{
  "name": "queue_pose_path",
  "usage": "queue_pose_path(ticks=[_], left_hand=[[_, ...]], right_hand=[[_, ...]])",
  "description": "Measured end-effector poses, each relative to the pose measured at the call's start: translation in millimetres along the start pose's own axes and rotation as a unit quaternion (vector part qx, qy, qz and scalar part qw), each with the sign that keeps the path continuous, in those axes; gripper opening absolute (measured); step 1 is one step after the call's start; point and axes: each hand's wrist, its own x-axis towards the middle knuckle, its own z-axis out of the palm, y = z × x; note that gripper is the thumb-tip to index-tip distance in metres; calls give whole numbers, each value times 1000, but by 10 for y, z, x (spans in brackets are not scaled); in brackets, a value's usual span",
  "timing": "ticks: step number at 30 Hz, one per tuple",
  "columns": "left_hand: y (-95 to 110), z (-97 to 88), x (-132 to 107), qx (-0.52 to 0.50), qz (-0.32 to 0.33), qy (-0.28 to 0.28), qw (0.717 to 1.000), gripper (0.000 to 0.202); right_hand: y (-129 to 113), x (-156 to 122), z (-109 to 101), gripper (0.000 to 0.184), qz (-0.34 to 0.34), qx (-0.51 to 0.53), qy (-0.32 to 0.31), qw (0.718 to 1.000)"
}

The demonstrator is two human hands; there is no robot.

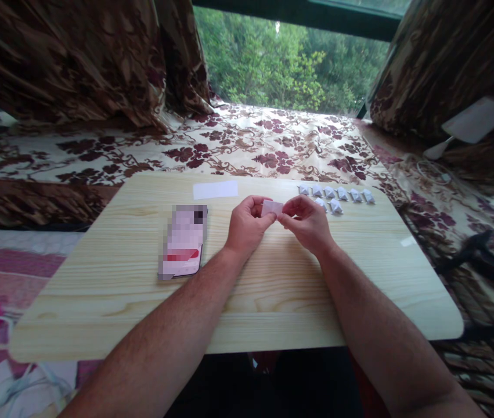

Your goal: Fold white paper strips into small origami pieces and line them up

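A small piece of white paper (271,208) is held up between my two hands, just above the table. My left hand (249,225) pinches its left side between thumb and fingers. On the other side, my right hand (306,223) grips the paper's right edge the same way. Beyond my right hand, several small folded white paper pieces (342,193) with raised points stand in two rows; my fingers partly cover the nearer row. A flat white paper strip (215,190) lies near the far edge, to the left of my hands.
A phone (183,241), its screen blurred out, lies left of my left forearm on the pale wooden table (111,290). Flowered cloth (268,136) covers the ledge behind, below a window. A white lamp-like object (477,121) stands at the right.
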Motion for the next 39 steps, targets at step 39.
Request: queue_pose_path(ticks=[39], left_hand=[[54,21,-31,34,2,-2,999,31]], right_hand=[[1,-2,39,17,9,52,-2,999]])
